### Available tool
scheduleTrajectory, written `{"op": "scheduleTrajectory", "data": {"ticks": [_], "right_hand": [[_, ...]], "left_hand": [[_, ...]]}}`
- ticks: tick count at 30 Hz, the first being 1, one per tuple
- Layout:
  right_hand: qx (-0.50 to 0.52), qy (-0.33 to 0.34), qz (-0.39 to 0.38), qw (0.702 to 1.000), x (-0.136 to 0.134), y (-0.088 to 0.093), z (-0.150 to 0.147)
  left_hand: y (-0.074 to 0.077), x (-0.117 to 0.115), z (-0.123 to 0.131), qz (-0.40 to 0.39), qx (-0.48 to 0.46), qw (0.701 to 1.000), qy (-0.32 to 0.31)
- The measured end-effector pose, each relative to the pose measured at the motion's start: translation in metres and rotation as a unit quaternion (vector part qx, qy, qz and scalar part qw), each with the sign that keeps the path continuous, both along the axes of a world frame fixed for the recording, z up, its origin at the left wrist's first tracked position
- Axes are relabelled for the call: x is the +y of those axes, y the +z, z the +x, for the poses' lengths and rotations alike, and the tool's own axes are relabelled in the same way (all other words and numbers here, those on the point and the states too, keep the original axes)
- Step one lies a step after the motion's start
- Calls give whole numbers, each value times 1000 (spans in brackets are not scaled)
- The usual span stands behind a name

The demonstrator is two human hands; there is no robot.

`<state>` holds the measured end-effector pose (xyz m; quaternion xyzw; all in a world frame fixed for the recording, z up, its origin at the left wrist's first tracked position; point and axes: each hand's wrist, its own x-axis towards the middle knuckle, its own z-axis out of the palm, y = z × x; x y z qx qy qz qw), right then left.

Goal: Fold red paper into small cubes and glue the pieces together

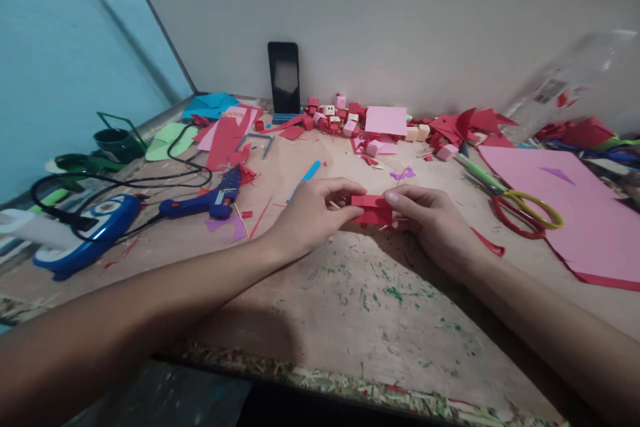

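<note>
Between my two hands is a small folded piece of red paper (373, 211), held up over the middle of the table. My left hand (320, 210) pinches its left end between thumb and fingers. The right end is gripped by the thumb and fingers of my right hand (433, 213). A crease runs across the paper near its upper edge. Just beyond my left hand lies a blue pen-like stick (310, 171). To the right of my right hand are scissors (523, 207) with red and yellow handles.
A blue glue gun (215, 200) with a black cord lies left. Small red and pink paper cubes (345, 119) cluster at the back beside a propped phone (284, 77). Pink paper sheets (590, 213) cover the right side. The table's rough edge (350, 383) is nearest me.
</note>
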<state>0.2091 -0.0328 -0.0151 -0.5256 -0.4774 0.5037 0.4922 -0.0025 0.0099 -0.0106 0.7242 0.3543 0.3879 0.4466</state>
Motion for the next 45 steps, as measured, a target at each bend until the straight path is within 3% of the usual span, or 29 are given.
{"op": "scheduleTrajectory", "data": {"ticks": [4, 12, 20, 40, 45], "right_hand": [[27, 39, -21, 999, -2, 3, -4], [18, 21, -25, 999, -3, 8, -9], [-19, 18, -23, 999, -3, 11, -10], [33, 72, -46, 996, -4, 5, -4], [41, 47, -50, 997, -5, 5, -7]], "left_hand": [[1, 2, 0, -26, -19, 999, 15], [4, 2, 1, -114, -73, 991, 4], [3, 5, 1, -142, -92, 986, 11], [7, 1, 1, -91, -62, 994, -10], [8, -1, 2, -95, -56, 994, -19]]}}
